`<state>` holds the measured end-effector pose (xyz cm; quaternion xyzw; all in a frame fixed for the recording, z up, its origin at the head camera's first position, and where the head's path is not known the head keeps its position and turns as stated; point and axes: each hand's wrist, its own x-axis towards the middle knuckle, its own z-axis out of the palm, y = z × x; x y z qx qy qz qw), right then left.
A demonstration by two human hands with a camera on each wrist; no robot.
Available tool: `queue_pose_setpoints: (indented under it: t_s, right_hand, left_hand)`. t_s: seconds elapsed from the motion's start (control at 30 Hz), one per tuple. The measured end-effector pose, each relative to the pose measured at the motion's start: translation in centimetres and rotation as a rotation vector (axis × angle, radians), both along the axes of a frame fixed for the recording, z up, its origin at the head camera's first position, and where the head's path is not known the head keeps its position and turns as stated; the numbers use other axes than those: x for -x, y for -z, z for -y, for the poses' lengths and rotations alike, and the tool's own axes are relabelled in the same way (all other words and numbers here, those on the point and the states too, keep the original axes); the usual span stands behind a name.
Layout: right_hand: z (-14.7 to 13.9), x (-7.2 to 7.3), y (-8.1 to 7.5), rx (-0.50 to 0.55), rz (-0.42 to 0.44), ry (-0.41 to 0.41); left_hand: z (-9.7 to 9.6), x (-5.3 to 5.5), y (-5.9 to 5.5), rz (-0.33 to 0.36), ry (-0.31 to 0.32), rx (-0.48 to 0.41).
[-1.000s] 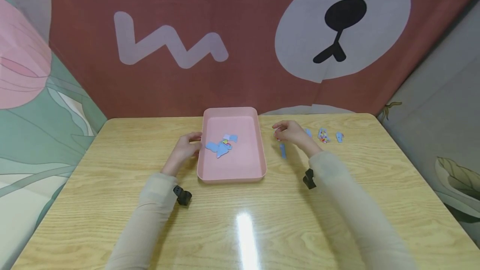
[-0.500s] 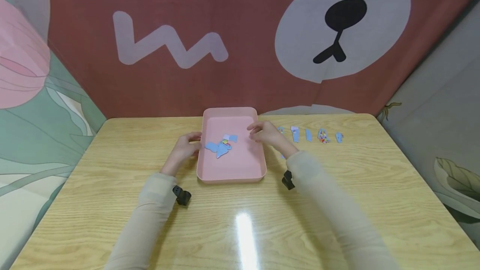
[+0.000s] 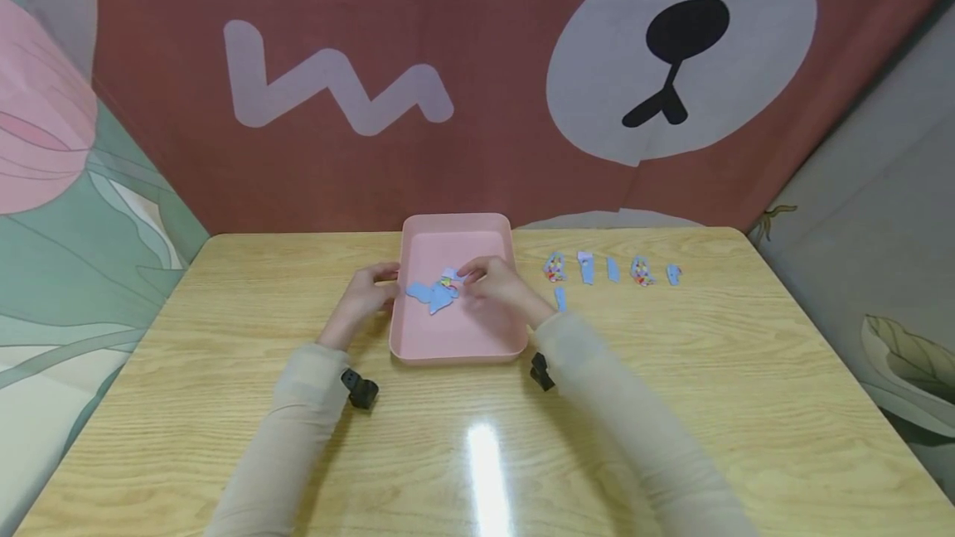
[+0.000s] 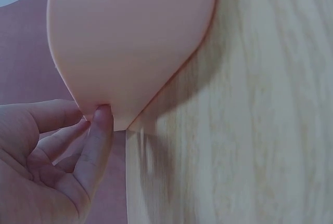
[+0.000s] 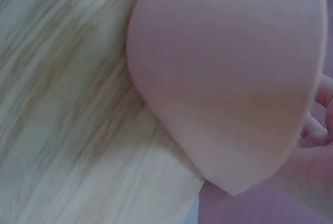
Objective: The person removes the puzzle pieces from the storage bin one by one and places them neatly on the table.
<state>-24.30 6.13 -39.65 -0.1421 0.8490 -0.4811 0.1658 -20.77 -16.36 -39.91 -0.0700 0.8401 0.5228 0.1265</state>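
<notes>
A pink tray (image 3: 492, 338) lies on the table with several flat, irregular light-blue pieces (image 3: 443, 297) inside, one with a yellow and red patch. At its left wall, my left hand (image 3: 366, 297) holds the rim. The left wrist view shows a fingertip (image 4: 104, 115) pressed on the outer wall of the tray (image 4: 135, 37), another finger reaching the edge. My right hand (image 3: 496, 282) is over the tray, loosely bent fingertips at a small blue piece (image 3: 458, 276), partly hiding it. In the right wrist view the tray wall (image 5: 223, 63) covers most of the right hand (image 5: 312, 167).
To the right of the tray, a row of small flat pieces (image 3: 587, 268) lies on the wooden table (image 3: 634, 338), some blue, some multicoloured. A single blue strip (image 3: 560, 299) lies just below the row. A brown printed cloth (image 3: 492, 147) hangs behind the table.
My right hand has moved left from the row of loose pieces, over the tray's right rim, to the pieces inside. A multicoloured piece it covered now shows on the table. The left hand stays put.
</notes>
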Motion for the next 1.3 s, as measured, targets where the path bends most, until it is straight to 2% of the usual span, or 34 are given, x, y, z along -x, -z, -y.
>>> queue_pose_setpoints:
  t_s: [0.17,0.4,0.6,1.03,1.3]
  right_hand:
    - [0.9,-0.2,0.3,0.002,0.003,0.015]
    - [2.0,-0.4,0.3,-0.052,0.008,0.054]
    - [2.5,-0.3,0.4,-0.046,-0.010,0.085]
    - [3.1,0.0,1.3,-0.088,-0.067,0.015]
    - [3.5,-0.1,1.9,-0.116,-0.092,0.008]
  left_hand:
    - [0.0,0.1,0.1,0.004,-0.002,0.005]
    - [-0.1,0.1,0.1,-0.005,-0.003,0.022]
    - [0.0,0.1,0.1,-0.009,0.009,-0.010]
    - [0.0,0.1,0.2,-0.012,0.011,-0.014]
    - [0.1,0.1,0.2,-0.023,0.021,-0.013]
